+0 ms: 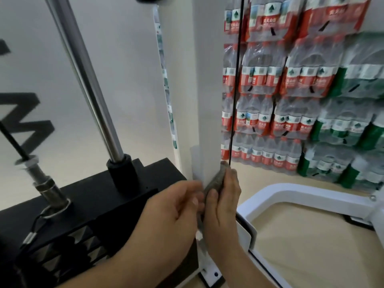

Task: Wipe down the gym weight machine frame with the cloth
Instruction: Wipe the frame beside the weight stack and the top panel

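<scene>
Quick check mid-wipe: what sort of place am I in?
Probably a gym, in a corner doubling as storage: a black weight stack on a chrome guide rod, the machine's white upright under the cloth, and shrink-wrapped packs of bottled water piled up behind.

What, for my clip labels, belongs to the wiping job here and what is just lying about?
Job: cloth, white frame post, left hand, right hand.
Lying about: bottled water packs, black weight stack, chrome rod.
</scene>
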### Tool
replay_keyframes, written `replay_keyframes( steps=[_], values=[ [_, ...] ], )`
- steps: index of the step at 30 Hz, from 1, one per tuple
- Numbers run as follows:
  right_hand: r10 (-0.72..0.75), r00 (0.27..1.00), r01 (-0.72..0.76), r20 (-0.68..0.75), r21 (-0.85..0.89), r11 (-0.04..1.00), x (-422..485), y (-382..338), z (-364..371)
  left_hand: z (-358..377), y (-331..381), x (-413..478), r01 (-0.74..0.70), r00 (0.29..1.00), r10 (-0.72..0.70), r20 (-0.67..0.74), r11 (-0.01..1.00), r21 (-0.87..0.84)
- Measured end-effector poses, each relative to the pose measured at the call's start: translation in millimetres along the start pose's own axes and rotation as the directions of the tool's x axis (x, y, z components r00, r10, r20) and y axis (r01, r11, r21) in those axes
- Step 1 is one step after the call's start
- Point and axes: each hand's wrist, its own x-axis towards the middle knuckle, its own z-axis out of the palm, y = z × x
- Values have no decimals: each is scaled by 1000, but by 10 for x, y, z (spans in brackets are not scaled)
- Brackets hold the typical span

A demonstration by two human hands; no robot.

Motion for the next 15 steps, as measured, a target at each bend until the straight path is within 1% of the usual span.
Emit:
replay_keyframes(
  steps=[1, 2, 3, 4, 5, 6, 7, 8, 9, 11, 13, 15],
  values=[
    [-41, 999, 41, -5, -3, 999, 36, -100, 36, -67, 102, 30, -88, 996, 89, -18, 993, 74],
    [-92, 996, 92, -18, -5, 996, 72, -174, 67, -136, 199, 70, -187, 978, 200, -56, 966, 177],
    [-124, 992, 124, -32, 0, 992, 123, -200, 86, -207, 293, 116, -279, 943, 317, -98, 917, 284],
    [-116, 992, 117, -46, 17, 993, 201, -190, 88, -270, 356, 174, -335, 906, 406, -119, 860, 384],
    [-70, 997, 72, -40, 45, 996, 283, -156, 70, -317, 395, 237, -347, 891, 440, -111, 818, 459],
    [-12, 1000, 12, -8, 56, 998, 352, -114, 37, -352, 432, 296, -316, 904, 417, -96, 801, 508],
    [31, 999, -33, 34, 48, 998, 403, -96, 5, -376, 447, 351, -248, 935, 345, -83, 802, 544],
    [31, 998, -33, 58, 20, 999, 437, -120, -19, -384, 437, 397, -168, 964, 253, -76, 808, 565],
    [-4, 998, 4, 66, -10, 1000, 464, -194, -27, -373, 429, 429, -118, 981, 183, -63, 823, 555],
    [-115, 992, 117, 43, -54, 992, 558, -452, 20, -343, 416, 449, -62, 991, 112, -68, 860, 507],
    [-230, 973, 229, 5, -102, 968, 715, -734, 75, -377, 458, 437, -10, 993, 56, -104, 918, 395],
    [-321, 947, 316, 2, -179, 932, 896, -905, 80, -454, 434, 414, -15, 994, 43, -104, 967, 255]
  ],
)
